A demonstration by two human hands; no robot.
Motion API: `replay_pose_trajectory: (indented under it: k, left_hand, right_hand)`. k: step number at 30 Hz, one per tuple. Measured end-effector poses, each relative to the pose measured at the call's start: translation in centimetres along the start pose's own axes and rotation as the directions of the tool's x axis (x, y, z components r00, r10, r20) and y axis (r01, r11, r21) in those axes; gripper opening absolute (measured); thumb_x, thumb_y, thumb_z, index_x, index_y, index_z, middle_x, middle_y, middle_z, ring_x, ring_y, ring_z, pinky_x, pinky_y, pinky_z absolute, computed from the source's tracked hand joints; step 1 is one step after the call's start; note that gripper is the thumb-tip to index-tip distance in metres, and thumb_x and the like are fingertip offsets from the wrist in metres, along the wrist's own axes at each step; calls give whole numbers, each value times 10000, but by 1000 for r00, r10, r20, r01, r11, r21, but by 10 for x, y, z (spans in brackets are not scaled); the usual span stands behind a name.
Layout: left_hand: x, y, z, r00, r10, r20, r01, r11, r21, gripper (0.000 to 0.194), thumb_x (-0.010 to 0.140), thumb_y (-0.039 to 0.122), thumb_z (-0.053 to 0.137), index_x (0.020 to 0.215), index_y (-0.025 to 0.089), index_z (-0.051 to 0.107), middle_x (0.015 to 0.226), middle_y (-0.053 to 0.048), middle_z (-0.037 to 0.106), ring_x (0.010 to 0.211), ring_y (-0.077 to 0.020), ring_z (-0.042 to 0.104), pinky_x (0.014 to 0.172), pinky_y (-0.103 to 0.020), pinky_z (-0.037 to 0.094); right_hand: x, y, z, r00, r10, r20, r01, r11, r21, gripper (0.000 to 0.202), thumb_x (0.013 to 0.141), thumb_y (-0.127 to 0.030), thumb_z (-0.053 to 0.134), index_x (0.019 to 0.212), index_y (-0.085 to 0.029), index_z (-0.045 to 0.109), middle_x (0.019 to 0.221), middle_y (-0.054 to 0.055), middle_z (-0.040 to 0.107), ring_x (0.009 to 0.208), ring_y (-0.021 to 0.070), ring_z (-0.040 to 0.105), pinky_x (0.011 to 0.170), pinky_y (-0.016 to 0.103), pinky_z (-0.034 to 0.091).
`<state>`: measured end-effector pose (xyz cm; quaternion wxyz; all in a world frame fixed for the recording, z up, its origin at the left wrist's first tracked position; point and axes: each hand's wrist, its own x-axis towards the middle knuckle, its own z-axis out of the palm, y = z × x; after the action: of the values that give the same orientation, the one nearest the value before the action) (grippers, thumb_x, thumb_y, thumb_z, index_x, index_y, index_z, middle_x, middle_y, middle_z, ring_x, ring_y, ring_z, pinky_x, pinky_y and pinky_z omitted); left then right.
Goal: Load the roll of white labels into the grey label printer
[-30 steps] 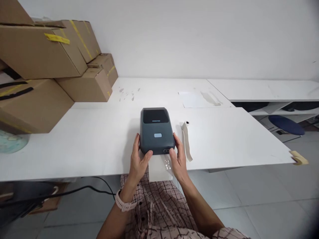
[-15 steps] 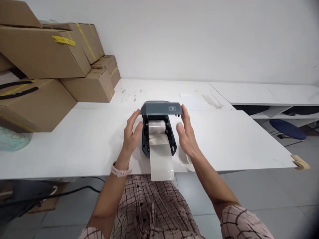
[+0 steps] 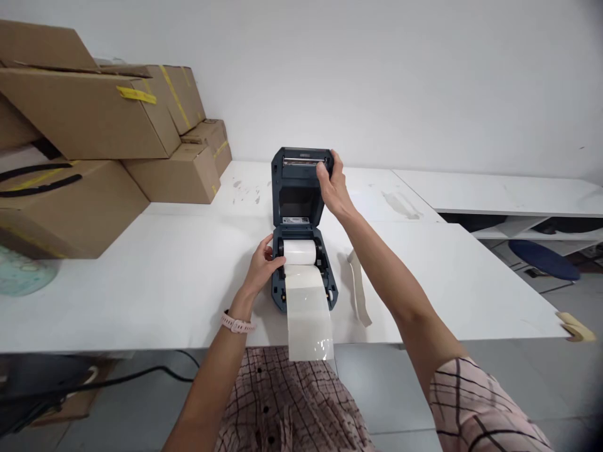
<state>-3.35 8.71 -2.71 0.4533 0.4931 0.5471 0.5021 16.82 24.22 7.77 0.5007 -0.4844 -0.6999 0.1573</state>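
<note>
A dark blue-grey label printer [image 3: 279, 300] sits on the white table with its lid [image 3: 276, 188] raised upright. Inside lies a white label roll [image 3: 300, 252], and its strip of labels [image 3: 308, 314] runs forward over the table's front edge. My right hand [image 3: 333, 185] grips the lid's upper right corner, thumb on the inner face and fingers behind. At the printer base's left side, my left hand [image 3: 262, 266] holds the edge, its thumb reaching inside near the roll and its other fingers along the outside.
Several cardboard boxes [image 3: 94, 113] are stacked at the left, with a greenish clear item [image 3: 26, 273] before them. A torn paper strip [image 3: 358, 289] lies right of the printer. A blue stool [image 3: 544, 258] stands beyond the table's right edge, and black cables [image 3: 141, 371] hang below it at left.
The lid has swung up and back from partly raised to upright. My right hand went up with it, while my left hand came down from the lid to the printer's base.
</note>
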Motion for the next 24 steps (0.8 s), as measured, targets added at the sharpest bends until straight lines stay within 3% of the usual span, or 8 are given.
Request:
replay_pose_trajectory:
  k: [3, 7, 9, 11, 13, 15, 18, 24]
  left_hand:
    - [0, -1, 1, 1000, 18, -1, -18, 999, 39, 843, 727, 295, 758, 1522, 212, 491, 918, -1, 522, 804, -155, 516, 767, -299, 447]
    - [-1, -5, 2, 1000, 20, -12, -19, 996, 87, 824, 755, 278, 712, 1541, 225, 473, 947, -14, 537, 792, -154, 525, 730, -290, 453]
    - [-1, -6, 2, 999, 29, -23, -26, 995, 95, 822, 751, 262, 695, 1542, 219, 477, 957, -19, 549, 781, -153, 529, 713, -287, 448]
    - [0, -7, 3, 998, 50, -34, -46, 993, 106, 821, 734, 235, 680, 1533, 207, 495, 934, -14, 557, 758, -148, 524, 693, -283, 439]
    - [1, -6, 4, 996, 77, -44, -71, 990, 122, 818, 710, 207, 668, 1515, 185, 522, 874, 2, 559, 729, -143, 509, 687, -281, 430]
    - [2, -5, 4, 994, 92, -50, -84, 987, 139, 820, 689, 185, 658, 1500, 159, 540, 812, 19, 551, 710, -139, 491, 695, -282, 427]
    - [3, -3, 5, 995, 88, -40, -82, 987, 141, 842, 666, 170, 640, 1501, 137, 535, 808, 17, 567, 719, -142, 499, 705, -285, 432]
    - [6, -4, 4, 994, 109, -23, -103, 979, 173, 833, 669, 173, 620, 1496, 125, 538, 815, 8, 567, 725, -155, 515, 695, -293, 431]
  right_hand:
    - [1, -1, 1, 1000, -20, 9, 21, 996, -84, 765, 1026, -715, 268, 1657, -305, 129, 1607, 136, 438, 1497, 338, 417, 1192, 634, 349]
    - [-31, -26, -13, 966, -253, -55, 228, 934, -276, 750, 1037, -647, 345, 1654, -282, 126, 1690, 146, 293, 1578, 367, 256, 1189, 644, 339]
    - [-55, -40, -19, 928, -372, -20, 347, 883, -317, 652, 1050, -544, 392, 1615, -242, 276, 1634, 156, 400, 1540, 346, 333, 1190, 592, 361]
    - [-75, -46, -22, 896, -407, 174, 442, 853, -277, 499, 1049, -423, 426, 1510, -235, 464, 1444, 137, 613, 1386, 307, 527, 1125, 515, 449]
    - [-87, -43, -21, 816, -337, 469, 469, 861, -197, 427, 1007, -362, 520, 1413, -241, 568, 1263, 101, 726, 1206, 281, 655, 989, 447, 538]
    - [-89, -32, -15, 671, -211, 711, 452, 877, -166, 508, 927, -368, 650, 1413, -242, 575, 1222, 92, 753, 1113, 281, 708, 871, 406, 571]
    - [-84, -14, 0, 521, -89, 849, 450, 874, -184, 720, 797, -441, 790, 1450, -246, 555, 1224, 108, 766, 1051, 308, 746, 822, 408, 576]
    - [-73, -9, 14, 484, -18, 875, 396, 896, -200, 935, 627, -455, 894, 1460, -201, 554, 1223, 136, 768, 1057, 346, 751, 860, 444, 589]
